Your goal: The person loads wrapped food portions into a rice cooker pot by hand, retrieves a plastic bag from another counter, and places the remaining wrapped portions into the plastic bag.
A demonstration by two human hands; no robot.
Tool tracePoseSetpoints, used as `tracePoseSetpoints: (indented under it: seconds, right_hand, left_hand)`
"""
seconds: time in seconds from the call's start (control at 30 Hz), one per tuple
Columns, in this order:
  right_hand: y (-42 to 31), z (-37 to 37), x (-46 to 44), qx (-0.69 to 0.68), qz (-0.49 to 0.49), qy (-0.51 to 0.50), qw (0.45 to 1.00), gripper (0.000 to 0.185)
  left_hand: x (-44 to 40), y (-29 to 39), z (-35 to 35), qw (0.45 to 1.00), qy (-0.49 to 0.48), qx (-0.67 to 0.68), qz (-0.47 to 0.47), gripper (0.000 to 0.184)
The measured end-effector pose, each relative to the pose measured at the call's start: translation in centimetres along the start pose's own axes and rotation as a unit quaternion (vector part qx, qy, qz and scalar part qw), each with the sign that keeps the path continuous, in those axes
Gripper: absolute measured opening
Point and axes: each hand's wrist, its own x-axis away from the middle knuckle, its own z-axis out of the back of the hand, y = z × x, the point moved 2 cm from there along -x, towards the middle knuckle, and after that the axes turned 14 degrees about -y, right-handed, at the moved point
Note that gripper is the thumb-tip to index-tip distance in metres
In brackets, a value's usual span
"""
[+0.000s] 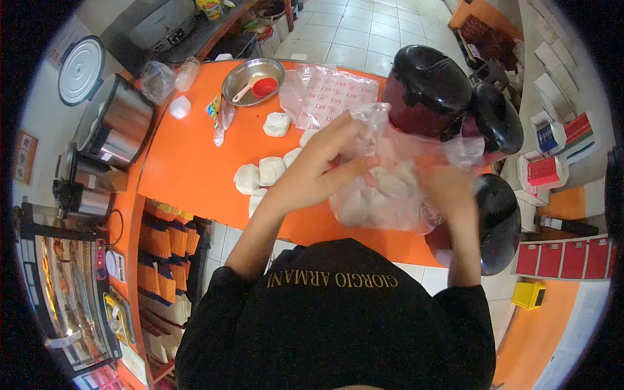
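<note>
A clear plastic bag (364, 211) lies near the table's front edge, with several white, bun-like dough pieces (396, 179) inside. My left hand (328, 159) pinches the upper left rim of this bag, fingers bent and closed on the film. On the bag's other side is my right hand (448, 192), smeared by motion, its fingers at the film and hard to make out. More white dough pieces (272, 171) sit on the orange table left of the bag, partly covered by my left forearm. One single dough piece (277, 124) rests farther back.
The orange table (188, 169) carries a metal bowl (253, 68) with a red scoop (264, 87). A printed plastic sheet (338, 94) lies behind the bag. Large dark lidded pots (429, 91) crowd the right side, another dark pot (497, 221) below them. Steel pots (120, 123) stand left.
</note>
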Motion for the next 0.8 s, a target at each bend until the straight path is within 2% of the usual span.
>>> tracePoseSetpoints:
  seconds: [0.03,0.07,0.1,0.13,0.17,0.2,0.23,0.27,0.3,0.33,0.37,0.4,0.43,0.5,0.53,0.6,0.63,0.67,0.7,0.73,0.77,0.8]
  right_hand:
    - [2.0,1.3,2.0,0.038,-0.064,0.005,0.997,0.024]
    - [2.8,4.3,6.1,-0.084,-0.08,0.134,0.984,0.026]
    - [4.0,6.2,8.2,-0.098,-0.224,0.064,0.967,0.029]
    - [9.6,2.7,10.1,-0.069,-0.193,0.196,0.959,0.032]
    - [10.1,4.5,12.3,-0.18,-0.272,0.189,0.926,0.033]
    - [11.6,3.7,13.8,-0.269,-0.26,0.332,0.866,0.035]
    - [13.3,3.1,15.0,-0.241,-0.193,0.435,0.846,0.038]
    - [10.8,4.6,16.0,-0.277,-0.156,0.487,0.814,0.038]
    - [10.9,3.6,16.6,-0.347,-0.101,0.537,0.762,0.034]
    - [11.1,2.5,16.8,-0.413,-0.046,0.58,0.701,0.031]
    - [10.8,2.3,16.5,-0.414,-0.044,0.58,0.7,0.031]
    - [9.8,2.6,15.8,-0.456,0.165,0.503,0.716,0.03]
    - [8.5,2.7,15.3,-0.473,0.366,0.4,0.694,0.03]
    - [5.8,3.1,13.4,-0.479,0.415,0.363,0.683,0.032]
    - [4.8,3.4,12.6,-0.476,0.456,0.345,0.668,0.033]
    - [3.5,3.9,10.6,-0.497,0.559,0.194,0.635,0.035]
    - [2.2,4.2,9.9,-0.482,0.569,0.189,0.639,0.027]
    - [0.9,4.6,9.4,-0.466,0.579,0.186,0.643,0.027]
    - [0.1,5.0,8.7,-0.445,0.576,0.132,0.673,0.026]
    - [-0.5,5.2,8.1,-0.423,0.57,0.077,0.7,0.026]
    - [-1.4,5.4,7.9,-0.424,0.568,0.08,0.701,0.026]
    - [-2.6,5.3,7.6,-0.419,0.543,0.038,0.727,0.03]
  left_hand:
    - [0.3,-0.2,0.3,1.0,-0.001,0.018,0.02,0.028]
    - [0.6,-0.2,0.5,1.0,-0.002,0.018,0.022,0.028]
    - [1.1,-0.4,0.7,0.997,0.012,0.058,0.045,0.027]
    - [1.7,-0.5,1.1,0.993,0.026,0.096,0.069,0.027]
    - [2.5,-1.1,1.6,0.992,0.029,0.094,0.076,0.027]
    - [3.5,-2.5,2.3,0.988,0.053,0.1,0.108,0.027]
    - [4.9,-4.1,2.9,0.982,0.076,0.106,0.14,0.027]
    - [6.9,-6.1,3.3,0.981,0.08,0.103,0.143,0.027]
    - [9.6,-8.8,3.7,0.968,0.072,-0.082,0.226,0.033]
    - [12.0,-11.3,3.8,0.915,0.06,-0.262,0.3,0.04]
    - [14.8,-13.4,2.8,0.853,0.027,-0.355,0.382,0.047]
    - [17.4,-14.6,1.5,0.774,-0.008,-0.44,0.456,0.055]
    - [18.4,-14.7,0.3,0.773,-0.008,-0.441,0.456,0.055]
    - [19.4,-14.8,-1.8,0.737,0.006,-0.477,0.478,0.065]
    - [19.9,-14.9,-2.7,0.737,0.004,-0.477,0.479,0.065]
    - [20.8,-15.0,-4.2,0.751,0.0,-0.466,0.468,0.062]
    - [21.2,-15.4,-4.5,0.752,0.0,-0.465,0.467,0.062]
    - [21.6,-15.8,-4.6,0.783,0.011,-0.432,0.448,0.061]
    - [21.8,-16.1,-4.5,0.812,0.022,-0.398,0.427,0.061]
    - [21.8,-16.2,-4.2,0.812,0.021,-0.399,0.425,0.061]
    - [21.9,-16.4,-3.7,0.858,0.071,-0.276,0.427,0.06]
    - [21.7,-16.8,-3.3,0.888,0.118,-0.148,0.419,0.059]
